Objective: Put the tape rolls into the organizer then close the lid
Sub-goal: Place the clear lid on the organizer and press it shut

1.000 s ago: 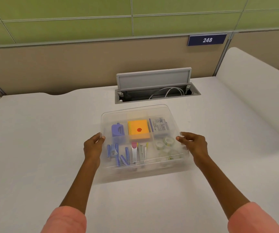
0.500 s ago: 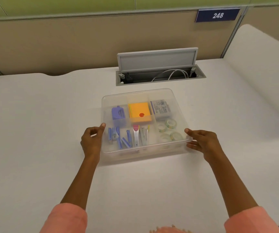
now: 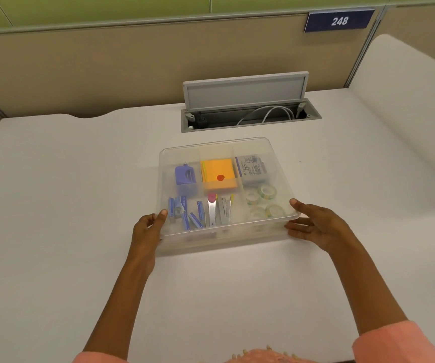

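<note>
The clear plastic organizer (image 3: 224,241) stands on the white desk with its clear lid (image 3: 219,146) lying flat on top. Several tape rolls (image 3: 266,191) show through the lid in the near right compartment. My left hand (image 3: 147,230) holds the near left corner, thumb on the lid and fingers curled against the side. My right hand (image 3: 316,227) holds the near right corner, its thumb on the lid's edge and its fingers spread along the wall below the rim.
Under the lid are a purple sharpener (image 3: 184,175), orange sticky notes (image 3: 219,174), a staple box (image 3: 251,167) and blue staple packs (image 3: 185,212). An open cable hatch (image 3: 248,115) lies behind the organizer. A partition wall rises at the back.
The lid, held tilted above the organizer a second ago, has come down flat onto it. Both hands slid toward the near corners.
</note>
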The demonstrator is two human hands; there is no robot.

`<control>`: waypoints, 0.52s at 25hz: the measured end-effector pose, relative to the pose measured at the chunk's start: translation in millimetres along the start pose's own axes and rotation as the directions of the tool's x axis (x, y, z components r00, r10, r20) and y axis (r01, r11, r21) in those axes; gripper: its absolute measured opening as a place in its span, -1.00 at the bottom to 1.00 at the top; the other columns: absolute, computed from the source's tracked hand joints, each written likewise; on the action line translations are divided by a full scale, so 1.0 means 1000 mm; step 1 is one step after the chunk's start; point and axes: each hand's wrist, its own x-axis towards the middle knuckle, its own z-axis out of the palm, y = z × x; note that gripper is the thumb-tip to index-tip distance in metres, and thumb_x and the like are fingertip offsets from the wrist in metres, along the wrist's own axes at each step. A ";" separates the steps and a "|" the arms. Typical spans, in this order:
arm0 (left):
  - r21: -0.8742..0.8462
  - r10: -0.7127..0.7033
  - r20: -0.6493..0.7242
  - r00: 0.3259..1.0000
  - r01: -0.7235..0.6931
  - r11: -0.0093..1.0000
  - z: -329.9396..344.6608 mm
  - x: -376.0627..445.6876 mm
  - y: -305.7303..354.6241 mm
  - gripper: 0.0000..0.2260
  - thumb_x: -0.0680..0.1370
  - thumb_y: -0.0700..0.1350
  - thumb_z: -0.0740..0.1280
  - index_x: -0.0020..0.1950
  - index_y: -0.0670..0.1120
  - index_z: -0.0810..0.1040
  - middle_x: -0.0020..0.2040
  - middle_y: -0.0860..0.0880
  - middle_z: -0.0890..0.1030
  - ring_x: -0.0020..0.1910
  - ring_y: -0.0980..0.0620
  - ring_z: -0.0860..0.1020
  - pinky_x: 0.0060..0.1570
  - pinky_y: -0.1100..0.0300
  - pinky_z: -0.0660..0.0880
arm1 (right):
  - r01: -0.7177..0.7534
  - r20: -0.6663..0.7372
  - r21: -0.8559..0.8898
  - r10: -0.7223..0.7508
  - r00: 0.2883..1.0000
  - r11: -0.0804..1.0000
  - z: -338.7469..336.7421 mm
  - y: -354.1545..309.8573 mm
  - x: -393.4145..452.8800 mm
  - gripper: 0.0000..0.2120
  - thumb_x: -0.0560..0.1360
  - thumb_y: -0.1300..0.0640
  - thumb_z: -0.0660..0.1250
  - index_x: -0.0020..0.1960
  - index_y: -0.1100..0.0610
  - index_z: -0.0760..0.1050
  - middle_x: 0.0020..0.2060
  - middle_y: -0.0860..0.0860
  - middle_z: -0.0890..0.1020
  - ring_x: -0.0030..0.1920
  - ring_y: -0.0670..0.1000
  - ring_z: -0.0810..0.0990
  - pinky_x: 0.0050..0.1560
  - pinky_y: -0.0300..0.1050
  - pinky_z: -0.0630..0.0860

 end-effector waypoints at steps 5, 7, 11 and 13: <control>-0.280 0.035 0.142 0.989 0.006 0.960 -0.010 -0.011 0.010 -0.90 0.52 -0.13 0.27 0.01 -0.11 0.46 -0.04 -0.06 0.59 -0.06 -0.03 0.57 -0.18 0.13 0.60 | -0.103 0.107 0.237 0.080 0.991 0.966 0.002 -0.007 -0.001 -0.48 0.38 0.12 0.43 0.26 0.24 0.35 0.12 0.40 0.49 0.10 0.35 0.53 0.17 0.26 0.46; -0.344 0.024 0.173 0.985 0.038 0.938 -0.013 -0.012 0.011 -0.79 0.49 -0.16 0.31 0.11 -0.13 0.46 -0.02 -0.08 0.61 -0.05 -0.05 0.60 -0.18 0.13 0.64 | -0.088 0.090 0.259 0.067 0.994 0.962 0.002 -0.008 -0.002 -0.46 0.37 0.11 0.44 0.27 0.24 0.34 0.12 0.41 0.49 0.10 0.34 0.53 0.18 0.26 0.46; -0.336 -0.050 0.203 0.978 0.117 0.935 -0.014 -0.006 0.013 -0.66 0.47 -0.21 0.33 0.24 -0.10 0.47 0.08 -0.09 0.61 0.00 -0.09 0.60 0.02 -0.04 0.57 | -0.077 0.089 0.243 0.057 0.994 0.967 0.001 -0.006 -0.001 -0.53 0.39 0.11 0.43 0.21 0.24 0.37 0.15 0.39 0.48 0.06 0.34 0.54 0.09 0.24 0.48; -0.329 -0.066 0.220 0.973 0.137 0.934 -0.013 -0.006 0.014 -0.71 0.47 -0.22 0.32 0.19 -0.11 0.52 0.08 -0.09 0.62 -0.04 -0.05 0.62 0.02 -0.02 0.56 | -0.083 0.097 0.232 0.062 0.993 0.969 0.000 -0.005 0.000 -0.62 0.40 0.13 0.42 0.14 0.22 0.41 0.15 0.37 0.48 0.06 0.34 0.54 0.08 0.23 0.48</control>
